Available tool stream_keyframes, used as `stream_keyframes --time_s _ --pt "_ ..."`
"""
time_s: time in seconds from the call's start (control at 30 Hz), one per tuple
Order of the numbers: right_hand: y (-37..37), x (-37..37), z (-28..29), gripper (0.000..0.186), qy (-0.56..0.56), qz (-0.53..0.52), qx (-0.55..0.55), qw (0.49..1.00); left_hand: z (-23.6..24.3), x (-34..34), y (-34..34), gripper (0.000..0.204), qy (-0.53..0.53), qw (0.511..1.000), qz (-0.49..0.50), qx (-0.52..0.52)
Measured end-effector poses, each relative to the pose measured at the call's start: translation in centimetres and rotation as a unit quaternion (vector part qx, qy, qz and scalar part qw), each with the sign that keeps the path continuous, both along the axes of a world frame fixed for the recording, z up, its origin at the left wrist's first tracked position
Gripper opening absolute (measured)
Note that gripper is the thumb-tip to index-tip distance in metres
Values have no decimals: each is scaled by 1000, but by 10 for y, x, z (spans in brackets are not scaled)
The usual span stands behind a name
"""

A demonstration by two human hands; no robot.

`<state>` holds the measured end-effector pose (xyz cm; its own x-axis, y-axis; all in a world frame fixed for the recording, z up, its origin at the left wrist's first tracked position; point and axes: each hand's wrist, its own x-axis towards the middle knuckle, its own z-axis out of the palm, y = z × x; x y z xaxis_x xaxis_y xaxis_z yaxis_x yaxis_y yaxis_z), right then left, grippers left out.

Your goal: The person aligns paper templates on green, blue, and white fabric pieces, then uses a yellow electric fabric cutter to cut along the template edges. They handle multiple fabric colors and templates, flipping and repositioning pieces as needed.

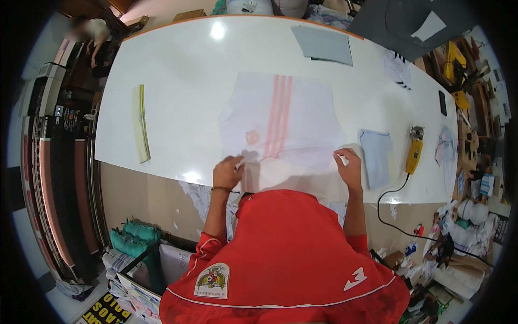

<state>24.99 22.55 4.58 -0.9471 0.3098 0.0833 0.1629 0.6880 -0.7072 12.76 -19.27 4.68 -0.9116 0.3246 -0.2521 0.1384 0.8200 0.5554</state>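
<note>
Striped panel [313, 113]: we find it lying on the white table [178, 124], in front of the person and between the two hands.
Stripes [279, 116]: three, parallel; we see them run from the near edge away from the person, the far ends leaning slightly right.
Long axis: we read the panel as rather wider across than deep, though the fisheye view bends its outline.
Cloth: white, thin-looking, with pinkish-red stripes; we note a crease across the near part and a faint near edge.
Emblem [252, 137]: small, pale orange-pink, left of the stripes near the front.
Left hand [229, 171]: at the near left corner, fingers bent; we cannot tell whether they grip cloth.
Right hand [348, 163]: at the near right corner, thumb and forefinger tips close together; we cannot tell whether cloth is pinched.
Right side: we record a folded light-blue cloth [376, 159] just beside the right hand, then a yellow cutter [414, 154] with a black cable [379, 208].
Left side: a narrow yellowish strip [140, 124], well apart.
Far side: a grey-blue cloth [326, 46].
</note>
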Motion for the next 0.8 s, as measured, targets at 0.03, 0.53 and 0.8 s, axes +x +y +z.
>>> stream_keyframes --time_s 0.03,0.53,0.8 --pt "-6 4 -5 15 -34 8 -29 999 -11 -3 -5 33 57 998 -27 17" --pt "-7 40 -20 9 -2 163 118 980 -29 -25 -49 45 183 977 -111 -12" --pt "-5 38 -17 6 -1 198 140 970 -26 -13 9 29 184 962 -169 107"
